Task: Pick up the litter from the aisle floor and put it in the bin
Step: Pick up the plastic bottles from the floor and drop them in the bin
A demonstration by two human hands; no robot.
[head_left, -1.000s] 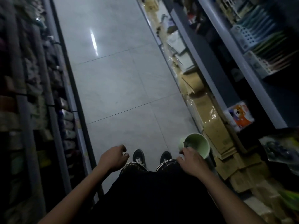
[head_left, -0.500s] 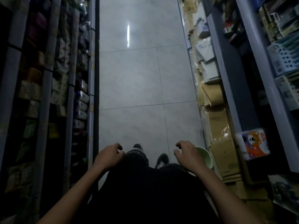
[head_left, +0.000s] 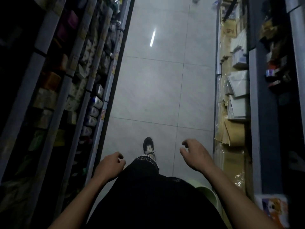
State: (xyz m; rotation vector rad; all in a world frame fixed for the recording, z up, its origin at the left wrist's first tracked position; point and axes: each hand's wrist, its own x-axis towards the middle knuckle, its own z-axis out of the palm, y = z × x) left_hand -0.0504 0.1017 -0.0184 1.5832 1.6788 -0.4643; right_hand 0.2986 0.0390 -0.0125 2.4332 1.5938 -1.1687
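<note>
Grey tiled floor [head_left: 153, 90], green bin [head_left: 207, 193]

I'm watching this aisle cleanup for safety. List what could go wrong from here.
1. The green bin sits low beside the person's right leg, mostly hidden under the right arm; a step could knock it.
2. Cardboard and plastic-wrapped stock juts from the right shelf base, a likely snag.
3. Small objects lie far up the floor, too blurred to identify, and both the left hand and right hand hold nothing.

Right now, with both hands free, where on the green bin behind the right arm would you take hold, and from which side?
Judging from the little that shows, take the green bin by its rim, coming down from above with the right hand. Its open mouth faces up, so the thin curved rim is the exposed edge; the walls are hidden behind the leg and arm. The left hand holds nothing.
</note>
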